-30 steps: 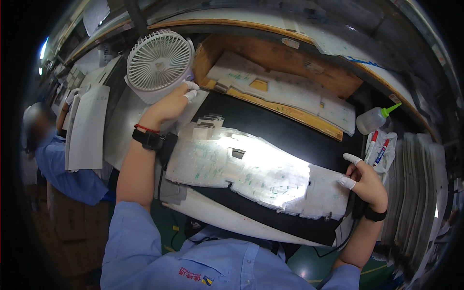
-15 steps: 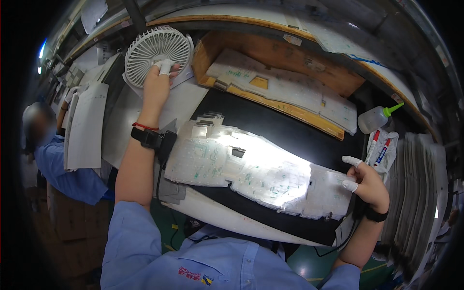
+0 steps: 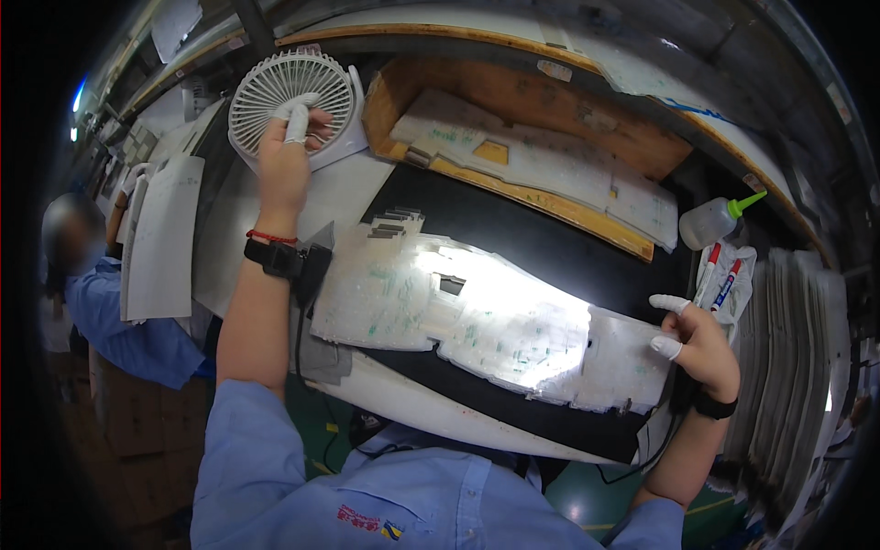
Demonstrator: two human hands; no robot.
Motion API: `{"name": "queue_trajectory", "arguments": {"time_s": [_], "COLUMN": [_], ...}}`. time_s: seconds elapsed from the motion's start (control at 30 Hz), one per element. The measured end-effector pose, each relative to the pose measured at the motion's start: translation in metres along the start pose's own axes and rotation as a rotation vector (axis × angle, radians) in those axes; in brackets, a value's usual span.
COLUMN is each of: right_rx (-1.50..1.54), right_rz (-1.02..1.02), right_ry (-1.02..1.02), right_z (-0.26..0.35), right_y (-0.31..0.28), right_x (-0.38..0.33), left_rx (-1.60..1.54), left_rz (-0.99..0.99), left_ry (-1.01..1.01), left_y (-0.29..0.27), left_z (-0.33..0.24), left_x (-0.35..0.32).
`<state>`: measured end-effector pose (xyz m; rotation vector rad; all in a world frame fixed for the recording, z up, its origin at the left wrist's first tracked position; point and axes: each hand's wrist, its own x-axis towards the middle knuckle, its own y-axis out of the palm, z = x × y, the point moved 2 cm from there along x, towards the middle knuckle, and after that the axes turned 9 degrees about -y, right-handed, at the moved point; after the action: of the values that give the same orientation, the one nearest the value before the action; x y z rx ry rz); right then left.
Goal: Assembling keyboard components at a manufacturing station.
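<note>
My left hand (image 3: 291,147) is raised in front of a round white desk fan (image 3: 257,101). White finger cots cover its thumb and forefinger, which are pressed together, while the bare fingers curl beside them; whatever they may pinch is too small to make out. Across the black mat lies a long, wavy-edged stack of whitish translucent sheets (image 3: 376,298) with green marks, glaring with light in the middle. At the stack's right end is my right hand (image 3: 704,353), thumb and forefinger in white cots and spread apart. Its thumb rests by the stack's edge.
Behind the mat (image 3: 550,234), a wooden box (image 3: 632,151) holds a similar sheet stack (image 3: 550,156). A squeeze bottle (image 3: 706,225), red-capped markers (image 3: 724,284) and stacked grey sheets (image 3: 788,367) line the right. A co-worker (image 3: 128,312) sits left beside white panels (image 3: 165,238).
My left hand has shifted slightly left and up, and the fan has turned or tilted a little. A small pale patch on the sheets' upper left is gone. The right hand hardly moved.
</note>
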<state>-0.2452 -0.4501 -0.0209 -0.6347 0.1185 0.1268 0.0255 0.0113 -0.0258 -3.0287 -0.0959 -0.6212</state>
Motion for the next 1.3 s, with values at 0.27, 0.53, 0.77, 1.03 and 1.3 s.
{"name": "queue_trajectory", "arguments": {"time_s": [0.27,0.53,0.77,1.03,1.3], "right_rx": [-0.125,-0.17,-0.192,-0.177,0.099], "right_rz": [0.031,0.027,0.057,-0.006,0.12], "right_ry": [-0.123,-0.21,-0.116,-0.042,-0.022], "right_z": [0.015,0.01,0.011,0.012,0.004], "right_y": [0.002,0.006,0.009,0.005,0.011], "right_x": [0.003,0.002,0.006,0.004,0.003], "left_rx": [-0.006,-0.076,-0.066,-0.049,-0.05], "left_rz": [0.646,0.691,0.698,0.698,0.72], "left_ry": [-0.648,-0.719,-0.721,-0.722,-0.715], "left_y": [0.025,0.02,0.018,0.019,0.018], "left_z": [0.017,0.025,0.026,0.026,0.027], "left_x": [-0.018,-0.016,-0.016,-0.016,-0.014]}}
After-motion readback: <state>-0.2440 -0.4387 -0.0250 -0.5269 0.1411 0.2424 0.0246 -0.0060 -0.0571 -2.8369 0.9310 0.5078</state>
